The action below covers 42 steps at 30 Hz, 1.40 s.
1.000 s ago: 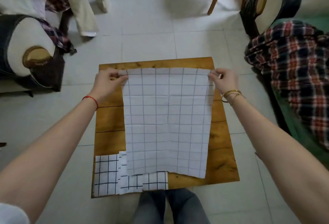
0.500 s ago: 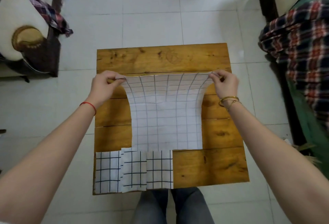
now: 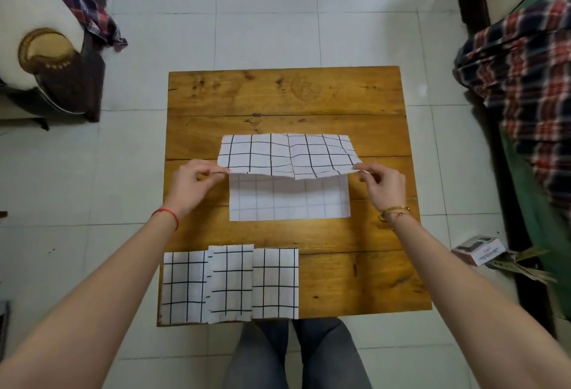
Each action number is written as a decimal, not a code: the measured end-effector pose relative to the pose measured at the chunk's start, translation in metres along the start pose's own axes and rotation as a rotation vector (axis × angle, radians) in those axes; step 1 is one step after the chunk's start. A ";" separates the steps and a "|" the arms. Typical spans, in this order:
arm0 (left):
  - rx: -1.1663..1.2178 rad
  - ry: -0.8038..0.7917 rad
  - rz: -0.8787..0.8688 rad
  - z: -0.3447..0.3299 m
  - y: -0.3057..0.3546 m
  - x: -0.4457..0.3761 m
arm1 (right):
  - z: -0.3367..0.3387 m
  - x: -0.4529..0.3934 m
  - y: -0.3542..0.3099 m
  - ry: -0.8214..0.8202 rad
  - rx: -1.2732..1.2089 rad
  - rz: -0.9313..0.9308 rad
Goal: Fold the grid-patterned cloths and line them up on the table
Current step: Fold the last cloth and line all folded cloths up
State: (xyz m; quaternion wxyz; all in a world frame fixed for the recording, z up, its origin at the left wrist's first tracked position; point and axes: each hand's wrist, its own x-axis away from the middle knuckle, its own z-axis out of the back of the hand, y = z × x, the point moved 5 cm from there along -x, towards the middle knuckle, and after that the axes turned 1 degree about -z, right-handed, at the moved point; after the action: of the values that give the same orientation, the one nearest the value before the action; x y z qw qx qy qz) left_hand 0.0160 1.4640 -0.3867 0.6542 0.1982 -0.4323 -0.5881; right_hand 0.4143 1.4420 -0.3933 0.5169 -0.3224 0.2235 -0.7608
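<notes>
The grid cloth [image 3: 289, 178] was held stretched by its far corners a second ago; since then the left hand [image 3: 193, 186] and right hand [image 3: 383, 188] have drawn those corners toward the table's [image 3: 284, 92] near edge, doubling the far half over, dark-lined face up.

White cloths [image 3: 287, 157] w/ black grid; brown wood table [image 3: 355, 280].
</notes>
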 end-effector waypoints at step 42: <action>-0.020 0.318 0.574 -0.062 -0.065 -0.124 | -0.102 -0.136 0.047 0.117 -0.032 -0.554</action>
State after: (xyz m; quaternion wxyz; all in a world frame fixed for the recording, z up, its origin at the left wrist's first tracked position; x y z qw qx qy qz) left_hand 0.0347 1.5507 -0.5114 0.8544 0.1514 -0.3572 -0.3456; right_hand 0.4059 1.5518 -0.5307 0.2702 -0.3350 0.1685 -0.8868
